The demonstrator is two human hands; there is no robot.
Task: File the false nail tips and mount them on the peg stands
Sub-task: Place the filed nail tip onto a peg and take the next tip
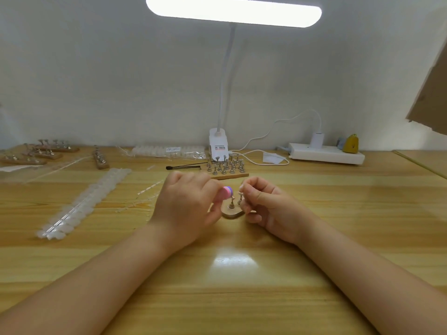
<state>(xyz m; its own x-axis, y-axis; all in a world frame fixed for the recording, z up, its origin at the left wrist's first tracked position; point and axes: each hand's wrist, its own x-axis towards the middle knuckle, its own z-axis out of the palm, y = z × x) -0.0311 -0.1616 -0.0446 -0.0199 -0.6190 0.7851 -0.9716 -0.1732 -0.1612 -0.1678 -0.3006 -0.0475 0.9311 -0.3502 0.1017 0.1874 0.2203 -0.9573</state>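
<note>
Hands over peg stand (pixel 231 211) — left (pixel 187 204) grips pink file (pixel 227 191), right (pixel 267 207) pinches peg top.

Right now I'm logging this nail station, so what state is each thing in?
Desk lamp: lit.
Left hand: holds pink file block.
Right hand: fingers pinched at a peg on the small stand.
Charger: plugged into power strip.
Peg board: pegs upright, bare.
Nail tip strip: lying flat on the desk.

A lit lamp (pixel 233 10) is standing clipped at the worktop's (pixel 242 274) back edge, a power strip (pixel 326 153) lying right of it, a yellow bag (pixel 351 144) sitting on the strip.
</note>
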